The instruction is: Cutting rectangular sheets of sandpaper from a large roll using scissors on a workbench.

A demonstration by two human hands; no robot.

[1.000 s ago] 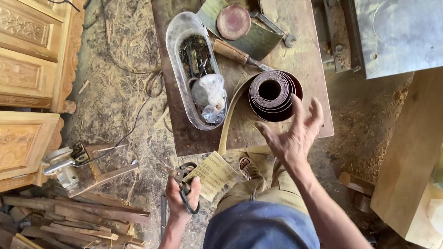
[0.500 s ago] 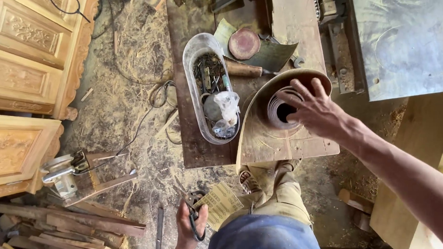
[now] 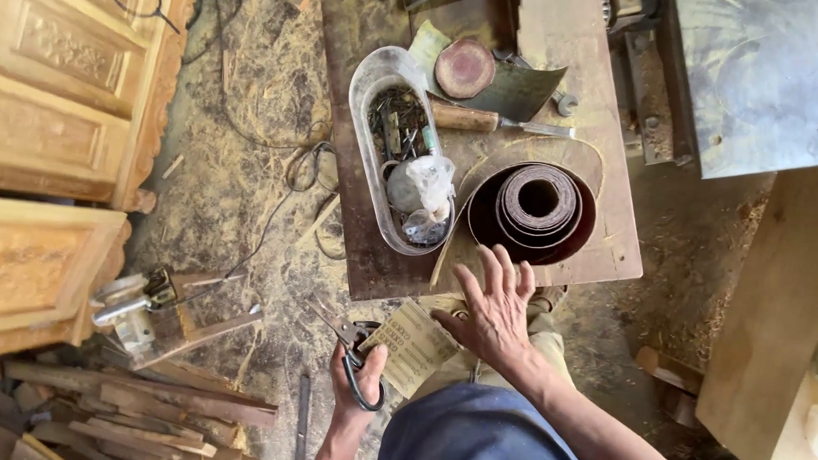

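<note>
My left hand [image 3: 357,375] grips a pair of black-handled scissors [image 3: 349,348] low in the view, beside a cut sheet of sandpaper [image 3: 410,346] lying on my lap. My right hand [image 3: 495,307] is spread open, palm down, just in front of the low wooden table [image 3: 608,246]. A roll of brown sandpaper [image 3: 535,204] stands on the table a little beyond my fingers, its loose end curling round it. My right hand holds nothing.
A clear oval tub [image 3: 368,93] of nails and a plastic bag sits left on the table. A wooden-handled chisel [image 3: 494,122] and a round disc [image 3: 464,67] lie behind the roll. Carved wooden door panels [image 3: 60,91] stand left. Scrap wood [image 3: 131,402] and sawdust cover the floor.
My right hand has left the sandpaper roll and drawn back toward my body, fingers spread. The roll now rests on the table. My left hand has kept hold of the scissors.
</note>
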